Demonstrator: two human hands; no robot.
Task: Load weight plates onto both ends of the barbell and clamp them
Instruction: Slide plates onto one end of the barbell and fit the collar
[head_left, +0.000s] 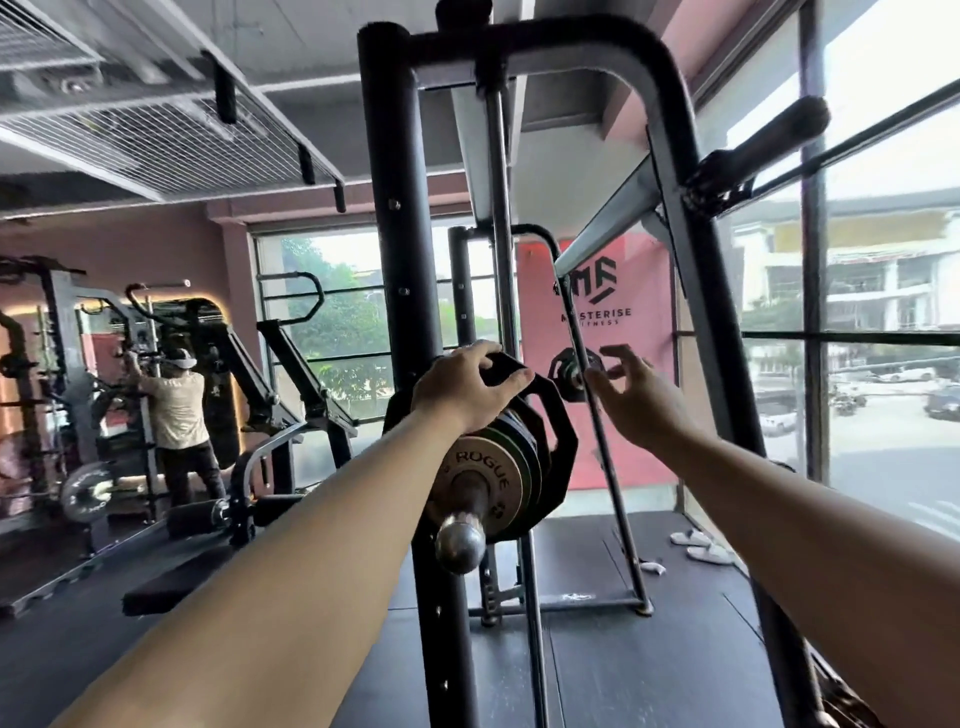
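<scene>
Over on the left, someone in a light shirt (176, 410) is standing at another machine, and a flat bench (171, 582) is sitting on the dark floor. Mid-shot, the left hand (467, 384) is gripping the top edge of the big black plate (558, 441), fingers curled over it. That plate is sitting on the near end of the barbell (460, 540), behind a tan Rogue plate (480, 480). The right hand (636, 408) is hovering just beside them, fingers spread, holding nothing. Further right, white slippers (701, 545) are lying near the window (883, 260).
</scene>
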